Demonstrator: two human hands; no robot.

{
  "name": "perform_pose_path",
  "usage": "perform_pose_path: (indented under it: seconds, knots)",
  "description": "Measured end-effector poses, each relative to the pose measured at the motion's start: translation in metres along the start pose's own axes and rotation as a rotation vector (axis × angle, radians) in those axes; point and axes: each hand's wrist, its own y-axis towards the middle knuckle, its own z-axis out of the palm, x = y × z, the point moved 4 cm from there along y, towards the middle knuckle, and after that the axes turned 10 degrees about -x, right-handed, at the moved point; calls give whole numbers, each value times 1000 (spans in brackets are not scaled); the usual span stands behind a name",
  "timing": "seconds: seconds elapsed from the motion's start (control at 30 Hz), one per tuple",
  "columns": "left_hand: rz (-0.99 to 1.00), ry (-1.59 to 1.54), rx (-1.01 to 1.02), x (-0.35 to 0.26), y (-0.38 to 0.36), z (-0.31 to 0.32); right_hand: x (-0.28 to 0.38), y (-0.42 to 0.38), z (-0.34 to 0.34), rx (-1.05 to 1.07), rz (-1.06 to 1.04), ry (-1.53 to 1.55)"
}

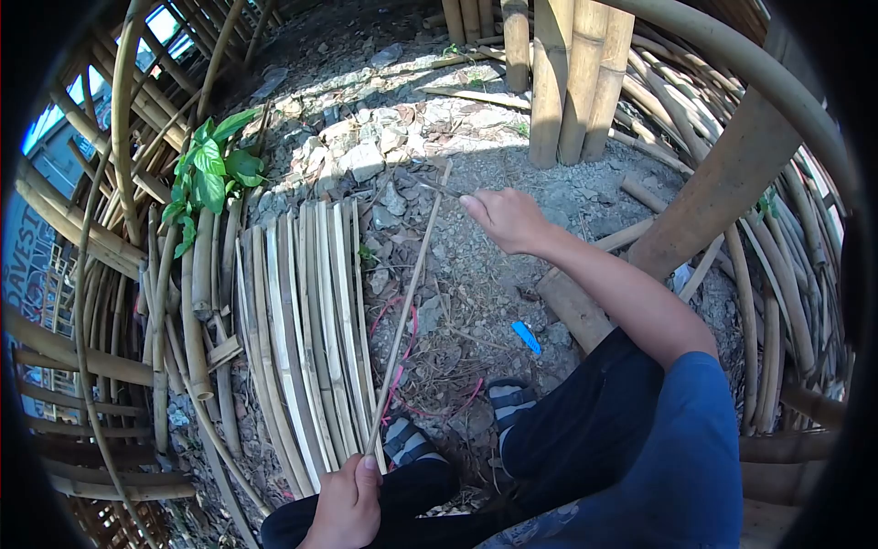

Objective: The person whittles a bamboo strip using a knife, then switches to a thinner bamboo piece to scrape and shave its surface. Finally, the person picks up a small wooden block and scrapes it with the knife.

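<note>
Left hand (349, 501) closed around the near end of a thin bamboo strip (409, 293), right hand (505, 218) gripping a small blade (432, 186) at its far end, over gravel right of the split slats (302, 339); probably light, springy, sharp-edged, best held near both ends.

Strip (407, 302): split bamboo, pale, smooth, matt. Slats (302, 339): bamboo, dry, faintly glossy. Poles (572, 73): bamboo, smooth. Ground (476, 274): rough gravel and stone. Blade (430, 186): dull metal. Trousers (594, 421): dark cloth.
</note>
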Motion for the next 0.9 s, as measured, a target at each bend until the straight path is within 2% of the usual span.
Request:
perform_pose_path:
  seconds: [0.03, 0.17, 0.23, 0.27, 0.33, 0.37, 0.43, 0.53, 0.67, 0.73, 0.77, 0.8, 0.83, 0.87, 0.9]
  knots:
    - [8, -3, 0, -1, 2, 1, -10, 2, 1, 50, 72, -79]
    - [-45, 19, 6, 3, 6, 5, -17, 0, 7, 77, 70, -132]
    - [-56, 27, 7, 4, 1, 6, -32, 7, 6, 104, 238, -185]
    - [17, 26, 0, 2, -2, 6, -43, 8, 4, 101, 242, -182]
    - [152, 75, -55, -1, -6, 1, -80, 0, -2, 174, 410, -251]
    - [156, 70, -53, -1, -4, 0, -89, -2, -6, 172, 410, -257]
    - [99, -16, -92, 2, -2, -4, -102, -5, -17, 114, 558, -266]
    - [24, -47, -57, 5, 4, -7, -113, 2, -34, 72, 653, -177]
    - [23, -101, -18, 18, 10, -2, -120, 11, -41, 35, 549, -208]
    - [-10, -136, 18, 24, 15, 0, -122, 7, -38, 136, 855, 336]
    - [-39, -174, 48, 26, 18, 1, -120, 8, -43, 133, 848, 340]
    - [-38, -173, 40, 24, 20, -1, -114, 6, -48, 95, 931, 483]
    - [-121, -250, 97, 24, 21, 0, -109, 3, -51, 56, 1011, 628]
    - [-200, -329, 152, 23, 22, 1, -104, 3, -55, 53, 999, 633]
    - [-198, -330, 136, 21, 24, 1, -97, 4, -58, 41, 936, 597]
